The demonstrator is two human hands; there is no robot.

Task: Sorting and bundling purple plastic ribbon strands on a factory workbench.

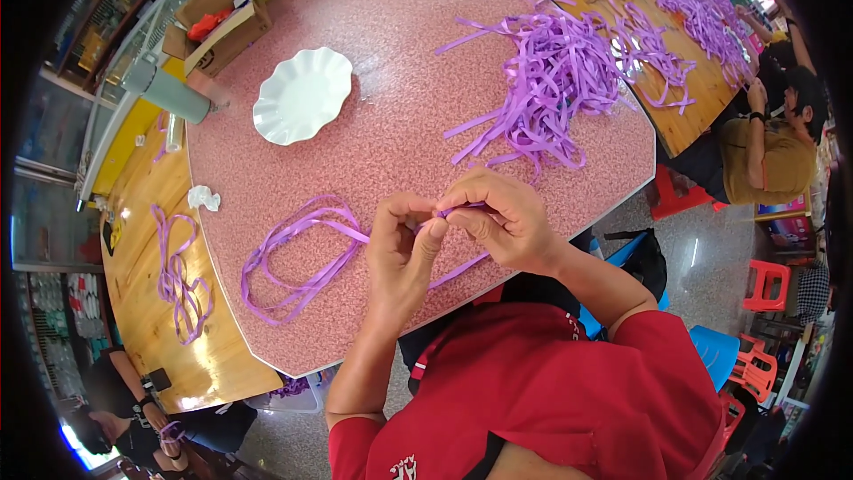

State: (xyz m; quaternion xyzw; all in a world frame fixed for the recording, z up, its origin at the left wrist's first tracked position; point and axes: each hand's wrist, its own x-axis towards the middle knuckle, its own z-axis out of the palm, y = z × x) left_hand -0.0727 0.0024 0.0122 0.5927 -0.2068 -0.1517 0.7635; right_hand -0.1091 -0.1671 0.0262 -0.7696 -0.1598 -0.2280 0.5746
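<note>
Head view shows your left hand [402, 244] and right hand [498, 218] meeting over the near edge of the pink speckled table [400, 53], both pinching the same purple ribbon strip [464, 208]; your fingers are pressed together on it, thumbs against forefingers. From the pinch the ribbon trails left into a flat loop of ribbon [298, 258] lying on the table, and a tail runs down under your right wrist. Beyond your grip sits the loose pile of purple ribbons [551, 71], and farther left a white scalloped plate [302, 93]. The risk, I judge, is slippage: the strip is thin and slick, so easing either pinch could let it twist or slide free, and tugging might drag the loop off the edge.
</note>
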